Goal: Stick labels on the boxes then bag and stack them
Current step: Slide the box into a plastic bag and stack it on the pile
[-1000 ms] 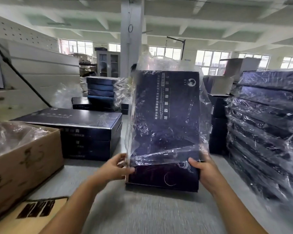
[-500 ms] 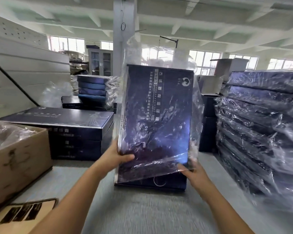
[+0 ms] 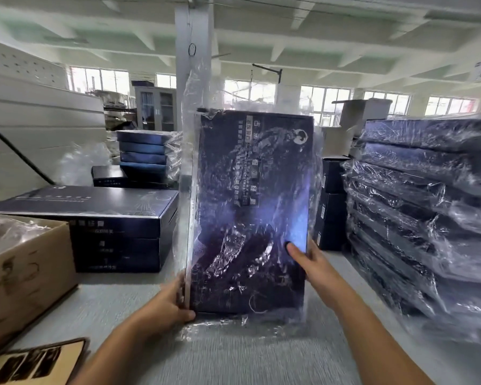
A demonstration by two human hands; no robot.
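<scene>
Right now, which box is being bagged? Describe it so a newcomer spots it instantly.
Find the white pillar; in front of it, over the grey table, a dark blue box is held on end inside a clear bag. The left hand grips its lower left edge, the right hand its right edge. The other dark boxes lie flat in stacks; only this one is upright.

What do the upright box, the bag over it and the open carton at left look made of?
The upright box looks like printed paperboard, dark and matte, with crisp folded edges. The bag is thin clear plastic film, glossy: it crinkles and glints. The open carton seems brown corrugated cardboard, dull.
</scene>
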